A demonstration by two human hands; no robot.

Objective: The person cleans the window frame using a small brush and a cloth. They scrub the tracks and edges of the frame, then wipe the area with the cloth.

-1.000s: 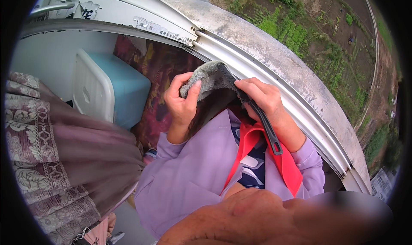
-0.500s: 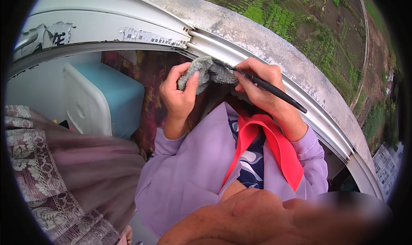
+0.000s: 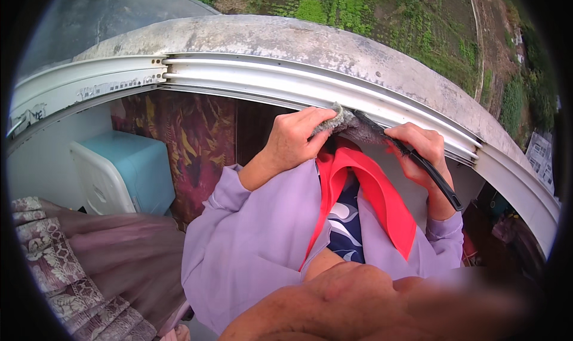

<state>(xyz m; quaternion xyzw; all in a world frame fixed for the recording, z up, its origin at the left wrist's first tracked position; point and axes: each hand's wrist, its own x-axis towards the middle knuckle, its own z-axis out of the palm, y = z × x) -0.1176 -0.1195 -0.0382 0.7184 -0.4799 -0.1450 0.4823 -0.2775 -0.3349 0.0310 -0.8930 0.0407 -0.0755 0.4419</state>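
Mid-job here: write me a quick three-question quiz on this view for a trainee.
1. True or false: the left hand has its fingers on the grey fleecy fabric.
2. What does the right hand hold?
3. Fill in: the box on the person's left is white and light ____.

Key:
1. True.
2. A long black handle.
3. Blue.
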